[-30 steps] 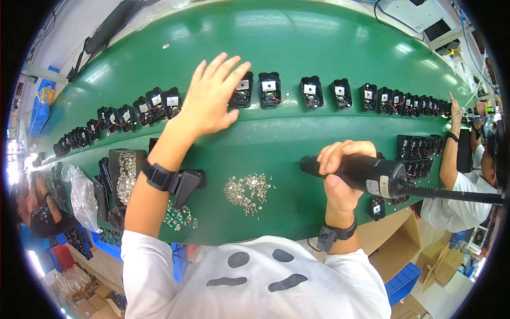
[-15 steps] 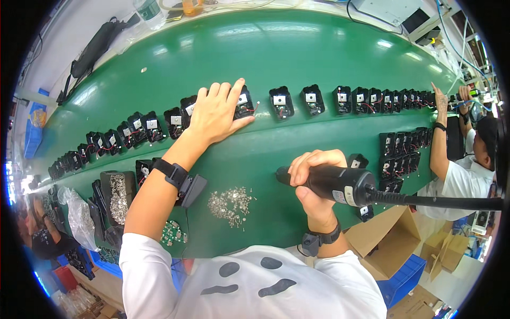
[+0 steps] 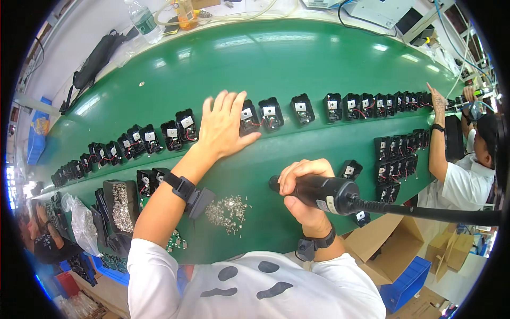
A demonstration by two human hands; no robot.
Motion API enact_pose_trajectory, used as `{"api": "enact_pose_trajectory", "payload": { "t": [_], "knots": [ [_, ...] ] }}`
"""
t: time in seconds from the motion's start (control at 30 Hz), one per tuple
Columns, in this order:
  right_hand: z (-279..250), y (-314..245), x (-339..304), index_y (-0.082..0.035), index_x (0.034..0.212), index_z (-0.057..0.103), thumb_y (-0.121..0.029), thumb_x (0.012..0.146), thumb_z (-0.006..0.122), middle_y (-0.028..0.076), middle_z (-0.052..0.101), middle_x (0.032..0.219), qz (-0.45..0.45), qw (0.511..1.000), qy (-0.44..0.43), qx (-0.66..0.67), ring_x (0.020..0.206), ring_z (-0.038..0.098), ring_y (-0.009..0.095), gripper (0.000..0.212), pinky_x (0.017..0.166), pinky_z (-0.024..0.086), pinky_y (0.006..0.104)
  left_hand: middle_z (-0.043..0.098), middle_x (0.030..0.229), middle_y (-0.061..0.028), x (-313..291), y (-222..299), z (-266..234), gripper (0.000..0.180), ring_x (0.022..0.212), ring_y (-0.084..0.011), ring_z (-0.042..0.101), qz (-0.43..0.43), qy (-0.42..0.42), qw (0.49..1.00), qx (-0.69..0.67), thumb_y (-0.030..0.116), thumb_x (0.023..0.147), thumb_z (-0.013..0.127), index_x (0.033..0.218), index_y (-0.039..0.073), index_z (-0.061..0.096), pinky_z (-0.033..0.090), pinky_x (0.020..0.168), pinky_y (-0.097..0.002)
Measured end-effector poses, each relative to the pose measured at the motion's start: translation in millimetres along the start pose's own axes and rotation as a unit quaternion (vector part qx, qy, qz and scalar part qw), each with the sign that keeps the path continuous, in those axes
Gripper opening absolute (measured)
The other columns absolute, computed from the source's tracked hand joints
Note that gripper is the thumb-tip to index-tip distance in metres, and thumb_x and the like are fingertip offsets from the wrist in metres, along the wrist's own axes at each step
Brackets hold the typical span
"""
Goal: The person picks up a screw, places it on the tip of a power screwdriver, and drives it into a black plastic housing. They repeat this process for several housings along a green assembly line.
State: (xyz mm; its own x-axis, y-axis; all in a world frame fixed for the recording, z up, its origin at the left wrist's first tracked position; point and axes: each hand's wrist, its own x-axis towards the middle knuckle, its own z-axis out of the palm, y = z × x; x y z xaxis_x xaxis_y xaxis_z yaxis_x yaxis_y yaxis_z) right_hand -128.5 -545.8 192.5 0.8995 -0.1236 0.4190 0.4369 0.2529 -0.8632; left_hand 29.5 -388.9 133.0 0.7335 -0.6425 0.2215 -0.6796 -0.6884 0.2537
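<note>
My left hand (image 3: 226, 125) lies low over the green work surface (image 3: 255, 58), its fingers stretched out and slightly apart. Its thumb side is against a black plastic housing (image 3: 248, 119) with a white square part and thin wires inside. A second black housing (image 3: 271, 114) sits close on the right of that one. In my right hand (image 3: 305, 183) is a black corded electric screwdriver (image 3: 329, 195), held nearly level with its tip end toward the left. Below, between my arms, lies a loose pile of small silver screws (image 3: 227, 213).
Similar housings run in a row left and right, and several more stand in a block (image 3: 393, 159) at the right. A dark bin of screws (image 3: 121, 204) stands left of my forearm. A co-worker's arm (image 3: 439, 133) reaches in at right. Cardboard box (image 3: 396, 247) sits below the edge.
My left hand has moved right with the housing beside it, closing the gap to the neighbouring housing. The whole view has shifted slightly. The screwdriver stays in my right hand.
</note>
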Motion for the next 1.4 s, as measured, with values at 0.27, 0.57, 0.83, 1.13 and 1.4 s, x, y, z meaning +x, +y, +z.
{"api": "enact_pose_trajectory", "payload": {
  "t": [0.27, 0.57, 0.83, 1.13, 1.4],
  "knots": [
    [-1, -3, -1, 0.002, 0.108, 0.047, 0.009, 0.071, 0.066, 0.011, 0.06, 0.078, 0.011, 1.0, 0.01, 0.007, 0.071, 0.061, 0.016, 0.042, 0.06, 0.052, 0.0295, 0.042, 0.139, -0.0224, 36, 60, 10, 0.098, 0.127, -0.0378, 0.041, 0.028, 0.071, 0.997, -0.003, 0.062, 0.072, 0.066, 0.144, 0.004, 0.034, 0.029, 0.105, -0.0574],
    [-3, -7, -5, 0.001, 0.107, 0.049, 0.008, 0.069, 0.067, 0.011, 0.062, 0.077, -0.003, 0.998, -0.009, -0.057, 0.066, 0.062, 0.016, 0.043, 0.058, 0.052, 0.0278, 0.054, 0.111, -0.0135, 70, 84, 29, 0.086, 0.099, -0.0265, 0.049, -0.019, -0.007, 1.0, -0.004, 0.062, 0.077, 0.064, 0.135, 0.003, 0.044, 0.037, 0.081, -0.0408],
    [-7, -6, -4, 0.001, 0.107, 0.05, 0.007, 0.07, 0.068, 0.011, 0.062, 0.077, 0.002, 1.0, -0.001, -0.031, 0.069, 0.062, 0.017, 0.042, 0.059, 0.051, 0.0276, 0.057, 0.1, -0.0116, 86, 84, 39, 0.075, 0.093, -0.0251, 0.052, 0.062, 0.077, 0.995, -0.028, 0.052, 0.074, 0.068, 0.123, -0.002, 0.051, 0.038, 0.077, -0.0369],
    [-2, -12, -2, 0.0, 0.107, 0.051, 0.007, 0.072, 0.069, 0.011, 0.062, 0.078, 0.002, 1.0, -0.024, -0.02, 0.073, 0.062, 0.019, 0.04, 0.061, 0.051, 0.0289, 0.046, 0.134, -0.0211, 75, 80, 38, 0.095, 0.126, -0.0359, 0.043, 0.079, 0.117, 0.99, -0.029, 0.054, 0.072, 0.068, 0.143, 0.0, 0.033, 0.033, 0.103, -0.0509],
    [-8, -12, -5, -0.001, 0.106, 0.052, 0.004, 0.071, 0.071, 0.01, 0.062, 0.077, 0.005, 0.999, -0.008, -0.048, 0.07, 0.062, 0.018, 0.04, 0.06, 0.05, 0.0278, 0.048, 0.127, -0.0173, 14, 48, -18, 0.094, 0.122, -0.0342, 0.04, -0.056, 0.065, 0.996, 0.038, 0.045, 0.064, 0.077, 0.141, 0.007, 0.04, 0.031, 0.097, -0.0474]
  ]
}}
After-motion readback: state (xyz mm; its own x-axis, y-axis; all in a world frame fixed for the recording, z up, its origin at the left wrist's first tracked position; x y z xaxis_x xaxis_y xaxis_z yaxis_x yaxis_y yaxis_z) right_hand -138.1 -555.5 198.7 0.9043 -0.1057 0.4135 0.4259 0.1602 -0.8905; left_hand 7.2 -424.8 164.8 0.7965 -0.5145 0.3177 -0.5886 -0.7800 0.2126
